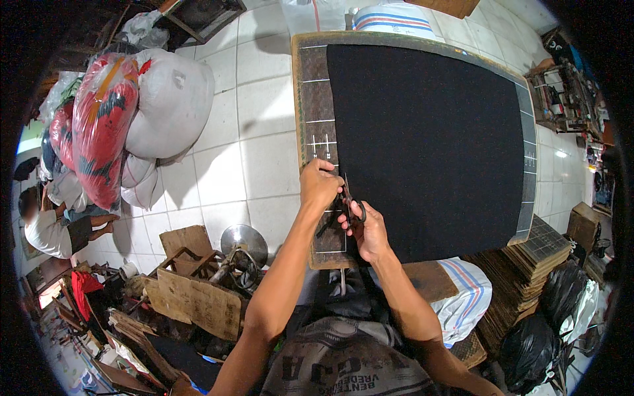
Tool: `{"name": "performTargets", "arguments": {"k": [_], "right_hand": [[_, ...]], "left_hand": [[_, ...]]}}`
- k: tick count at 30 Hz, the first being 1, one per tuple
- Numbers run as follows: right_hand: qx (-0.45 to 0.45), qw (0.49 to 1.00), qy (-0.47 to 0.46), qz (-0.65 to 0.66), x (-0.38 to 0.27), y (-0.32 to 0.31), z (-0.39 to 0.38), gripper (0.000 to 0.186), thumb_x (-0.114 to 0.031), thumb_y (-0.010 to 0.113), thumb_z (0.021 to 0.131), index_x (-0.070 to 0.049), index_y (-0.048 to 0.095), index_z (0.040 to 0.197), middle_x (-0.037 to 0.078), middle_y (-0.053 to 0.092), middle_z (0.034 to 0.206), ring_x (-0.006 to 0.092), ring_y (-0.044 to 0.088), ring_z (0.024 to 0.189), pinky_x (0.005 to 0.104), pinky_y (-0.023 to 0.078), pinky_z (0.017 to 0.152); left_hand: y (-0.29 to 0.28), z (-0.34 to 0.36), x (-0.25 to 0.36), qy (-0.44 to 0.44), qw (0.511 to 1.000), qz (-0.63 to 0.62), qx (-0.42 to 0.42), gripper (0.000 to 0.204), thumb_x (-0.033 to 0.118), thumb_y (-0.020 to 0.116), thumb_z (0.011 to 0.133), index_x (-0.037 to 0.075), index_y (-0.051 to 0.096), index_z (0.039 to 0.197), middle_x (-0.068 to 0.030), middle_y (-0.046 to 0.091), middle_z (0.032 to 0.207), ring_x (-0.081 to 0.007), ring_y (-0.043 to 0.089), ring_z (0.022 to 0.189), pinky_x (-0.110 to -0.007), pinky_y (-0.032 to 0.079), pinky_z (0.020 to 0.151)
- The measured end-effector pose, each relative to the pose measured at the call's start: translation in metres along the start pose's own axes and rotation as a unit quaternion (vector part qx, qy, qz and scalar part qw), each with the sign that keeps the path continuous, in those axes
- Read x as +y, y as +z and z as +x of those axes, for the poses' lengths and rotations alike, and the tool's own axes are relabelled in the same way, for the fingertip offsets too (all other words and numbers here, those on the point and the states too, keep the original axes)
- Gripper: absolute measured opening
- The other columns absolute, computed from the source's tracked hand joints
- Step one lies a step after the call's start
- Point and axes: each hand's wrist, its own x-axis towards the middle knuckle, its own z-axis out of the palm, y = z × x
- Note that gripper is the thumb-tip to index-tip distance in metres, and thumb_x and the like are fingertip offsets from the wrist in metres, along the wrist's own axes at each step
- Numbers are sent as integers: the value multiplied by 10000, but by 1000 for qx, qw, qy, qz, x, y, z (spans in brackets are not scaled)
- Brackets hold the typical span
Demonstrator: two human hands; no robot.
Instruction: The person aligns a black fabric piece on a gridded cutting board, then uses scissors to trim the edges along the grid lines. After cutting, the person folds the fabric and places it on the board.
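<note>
On the near left corner of a worn cutting table (pixel 316 99), marked with white measuring lines, both hands meet at the edge of a large black cloth (pixel 426 145) that covers most of the tabletop. Left hand (pixel 319 184) is closed, pinching the cloth's left edge against the board. Right hand (pixel 367 231) grips a pair of black-handled scissors (pixel 348 201), fingers through the loops, blades pointing away along that edge; how far the blades gape cannot be told. Beside the table on the left, pale floor tiles (pixel 264 158) lie bare, with bulging white and red sacks (pixel 132 112) piled further off and a seated person (pixel 49 228) beyond them. Near the left elbow stand scrap wooden boards (pixel 195 297) and a round metal dish (pixel 244 241). At the right, stacked flat boards (pixel 538 254) and black bags (pixel 548 317) crowd close
</note>
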Motion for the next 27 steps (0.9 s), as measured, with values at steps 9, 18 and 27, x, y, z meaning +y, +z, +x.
{"name": "performTargets", "arguments": {"k": [9,18,27], "right_hand": [[35,996,-62,-46,8,10,5,215,-325,697,949,-118,666,997,-22,648,752,50,575,641,201,371,564],[34,997,-60,-44,3,12,16,193,-302,703,946,-117,670,991,-18,651,765,54,577,656,204,382,575],[37,998,-55,-12,-3,17,19,186,-290,702,947,-108,668,959,-16,648,769,60,579,657,207,404,583]], "left_hand": [[-2,-4,7,-34,998,-50,-4,391,-76,714,715,-62,545,1068,-150,668,818,-195,666,647,-285,522,549],[-4,-3,8,-49,995,-85,15,384,-54,717,706,-45,543,1049,-112,629,794,-167,633,608,-276,492,513],[-8,-5,8,-45,995,-90,4,396,-32,732,695,-43,546,1045,-112,632,797,-157,611,595,-273,479,516]]}}
